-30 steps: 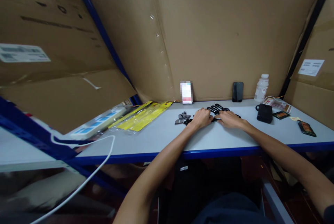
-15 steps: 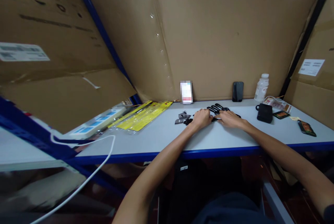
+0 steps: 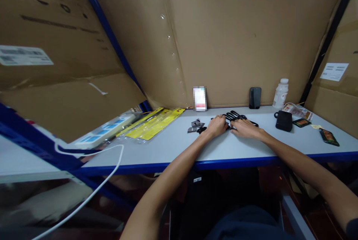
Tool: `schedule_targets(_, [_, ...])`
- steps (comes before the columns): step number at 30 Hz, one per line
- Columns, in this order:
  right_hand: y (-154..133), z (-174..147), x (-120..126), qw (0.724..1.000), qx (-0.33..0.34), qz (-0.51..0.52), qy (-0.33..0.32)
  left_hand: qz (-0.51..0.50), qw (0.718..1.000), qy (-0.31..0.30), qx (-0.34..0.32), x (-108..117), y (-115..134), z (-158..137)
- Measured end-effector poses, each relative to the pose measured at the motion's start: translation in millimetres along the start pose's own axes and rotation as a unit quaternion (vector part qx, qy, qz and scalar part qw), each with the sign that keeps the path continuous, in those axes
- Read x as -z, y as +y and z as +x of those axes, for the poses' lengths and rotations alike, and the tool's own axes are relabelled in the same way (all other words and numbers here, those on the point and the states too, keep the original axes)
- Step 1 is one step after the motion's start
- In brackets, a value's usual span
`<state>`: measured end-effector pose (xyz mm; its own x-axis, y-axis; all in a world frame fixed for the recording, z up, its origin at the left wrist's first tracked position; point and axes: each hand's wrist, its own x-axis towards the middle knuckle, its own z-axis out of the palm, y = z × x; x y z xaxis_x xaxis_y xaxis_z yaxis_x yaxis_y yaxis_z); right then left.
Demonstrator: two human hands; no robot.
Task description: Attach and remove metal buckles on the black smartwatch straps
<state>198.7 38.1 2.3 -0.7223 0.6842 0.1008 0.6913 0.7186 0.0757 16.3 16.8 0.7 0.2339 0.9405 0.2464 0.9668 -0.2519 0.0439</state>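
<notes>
Close together over the table (image 3: 173,147), both of my hands have their fingers curled inward. My left hand (image 3: 217,125) is closed at a dark object, mostly covered by the fingers. My right hand (image 3: 245,128) is closed beside it, its fingertips at the same dark piece. What they grip is too small and hidden to name. Just beyond the hands lie several black looped handles (image 3: 232,114), like those of scissors. Left of my left hand is a small pile of flat grey pieces (image 3: 195,124), with a black piece (image 3: 201,130) by the wrist.
Yellow cards in clear packaging (image 3: 155,124) and a white power strip (image 3: 104,132) lie left. A lit phone (image 3: 200,98) and a dark phone (image 3: 254,98) lean on the cardboard. A bottle (image 3: 280,94), black case (image 3: 283,121) and dark packets (image 3: 329,137) are right.
My right hand has shifted slightly left, closer to my left hand. Both hands stay at the dark piece, and the surrounding things have not moved.
</notes>
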Motion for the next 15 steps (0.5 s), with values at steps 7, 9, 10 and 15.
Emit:
schedule_targets(7, [2, 0, 2, 1.000, 0.000, -0.002, 0.003, -0.037, 0.999, 0.011, -0.013, -6, -10, 7])
schedule_targets(9, [2, 0, 1, 1.000, 0.001, -0.001, 0.005, -0.039, 0.999, 0.018, -0.019, -8, -11, 9])
schedule_targets(10, [2, 1, 1, 1.000, 0.002, 0.000, 0.007, -0.041, 0.999, 0.021, -0.022, -8, -11, 9])
schedule_targets(15, [3, 2, 0, 1.000, 0.013, 0.002, 0.003, -0.049, 0.998, 0.028, -0.041, -9, -11, 11])
